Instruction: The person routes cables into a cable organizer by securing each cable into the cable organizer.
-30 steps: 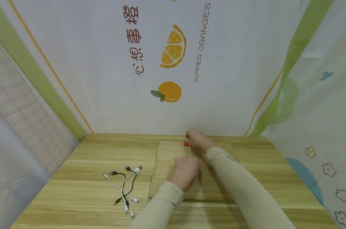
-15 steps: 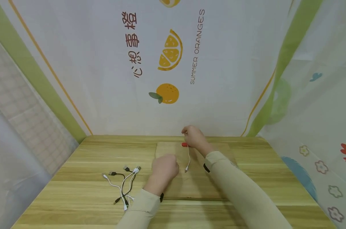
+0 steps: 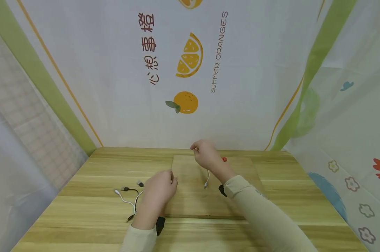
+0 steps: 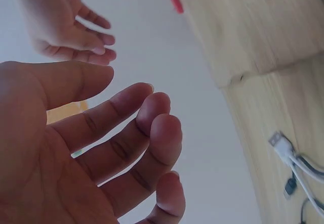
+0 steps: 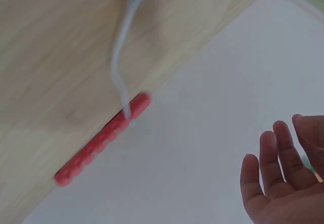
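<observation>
My left hand (image 3: pixel 159 189) hovers beside the pile of short charging cables (image 3: pixel 134 202) and covers part of it. Its fingers are loosely bent around nothing in the left wrist view. My right hand (image 3: pixel 205 154) hangs above the back of the wooden board (image 3: pixel 190 206), fingers relaxed and holding nothing. Under it, a notched red strip (image 5: pixel 101 140), which looks like a cable holder, lies along the board's back edge. One white cable (image 5: pixel 119 62) sits across the strip, its plug end trailing on the board. My right wrist hides most of the strip in the head view.
Black and white USB plugs (image 4: pixel 281 145) poke out from the pile, left of the board. The wood-grain table (image 3: pixel 83 210) meets a white printed curtain (image 3: pixel 139 122) at the back. More curtains hang at both sides.
Both hands were at the white cable by the red strip. Now the left hand has let go and moved left to the cable pile; the right hand has shifted left, off the strip.
</observation>
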{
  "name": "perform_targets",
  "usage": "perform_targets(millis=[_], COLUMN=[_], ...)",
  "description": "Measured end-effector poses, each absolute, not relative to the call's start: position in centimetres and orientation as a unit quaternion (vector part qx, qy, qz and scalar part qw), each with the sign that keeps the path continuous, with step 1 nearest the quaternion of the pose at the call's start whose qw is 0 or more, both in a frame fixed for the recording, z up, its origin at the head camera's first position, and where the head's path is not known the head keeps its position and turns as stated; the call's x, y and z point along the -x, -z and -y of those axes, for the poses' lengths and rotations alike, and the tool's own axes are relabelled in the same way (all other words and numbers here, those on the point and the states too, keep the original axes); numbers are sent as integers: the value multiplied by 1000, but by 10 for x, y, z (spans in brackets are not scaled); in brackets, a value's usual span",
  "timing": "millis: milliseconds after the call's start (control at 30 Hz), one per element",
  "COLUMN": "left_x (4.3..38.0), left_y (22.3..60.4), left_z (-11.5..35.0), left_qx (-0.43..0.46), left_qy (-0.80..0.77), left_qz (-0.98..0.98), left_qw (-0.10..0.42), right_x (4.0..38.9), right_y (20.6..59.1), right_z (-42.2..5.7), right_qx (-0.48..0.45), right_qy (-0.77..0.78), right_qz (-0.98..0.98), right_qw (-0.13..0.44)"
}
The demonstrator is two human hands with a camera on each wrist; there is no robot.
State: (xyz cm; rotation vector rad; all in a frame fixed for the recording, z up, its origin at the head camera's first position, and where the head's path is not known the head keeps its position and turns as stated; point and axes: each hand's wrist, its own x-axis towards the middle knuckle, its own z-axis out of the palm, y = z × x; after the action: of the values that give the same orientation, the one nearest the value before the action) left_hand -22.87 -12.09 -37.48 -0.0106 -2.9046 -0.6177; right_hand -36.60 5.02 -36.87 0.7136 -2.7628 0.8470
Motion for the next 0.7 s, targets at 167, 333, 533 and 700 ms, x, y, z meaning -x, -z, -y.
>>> perform_targets(millis=[167,333,533,700], left_x=[215,201,188,182], left_y=[376,380,386,387], left_z=[136,151,167,178], left_qx=[-19,-33,-51,-61], left_qy=[236,249,255,252], left_qz=[969,965,962,963], left_qw=[76,77,76,77], right_x=[349,339,332,328], right_y=[368,368,370,372], right_z=[-33,-20,-9,-1], right_qx=[-283,-286,-282,-285], right_qy=[-280,-282,-294,-295], right_qz=[914,913,912,911], right_qw=[80,62,34,30])
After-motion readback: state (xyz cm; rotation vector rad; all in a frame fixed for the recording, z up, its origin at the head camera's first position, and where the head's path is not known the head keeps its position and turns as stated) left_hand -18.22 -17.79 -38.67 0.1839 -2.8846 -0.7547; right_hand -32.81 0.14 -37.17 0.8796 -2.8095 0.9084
